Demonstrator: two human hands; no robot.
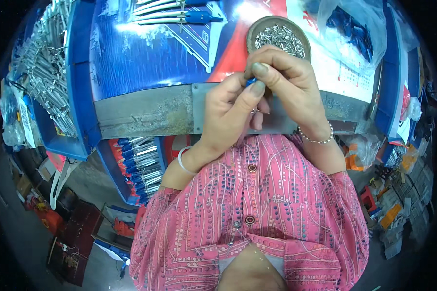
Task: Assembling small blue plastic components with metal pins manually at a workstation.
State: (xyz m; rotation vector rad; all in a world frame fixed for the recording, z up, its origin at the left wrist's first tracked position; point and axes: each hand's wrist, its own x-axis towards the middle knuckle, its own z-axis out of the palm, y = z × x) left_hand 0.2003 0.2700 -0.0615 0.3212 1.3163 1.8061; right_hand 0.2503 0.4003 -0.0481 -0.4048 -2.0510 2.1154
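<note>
Both hands pinch a small blue part over the desk edge.
Left hand (228, 114) and right hand (289, 80) each close their grip on the smooth blue part (250, 81), just below a round dish (251, 36) of shiny metal pins; the desk (145, 114) rim is worn grey metal.

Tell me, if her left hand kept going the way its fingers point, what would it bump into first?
The left hand points up and right, and already meets the right hand around a small blue part. Past that, probably the round dish of pins; depth is unclear.

Small blue piece (250, 81), mostly hidden, pinched above the bench edge.
</note>
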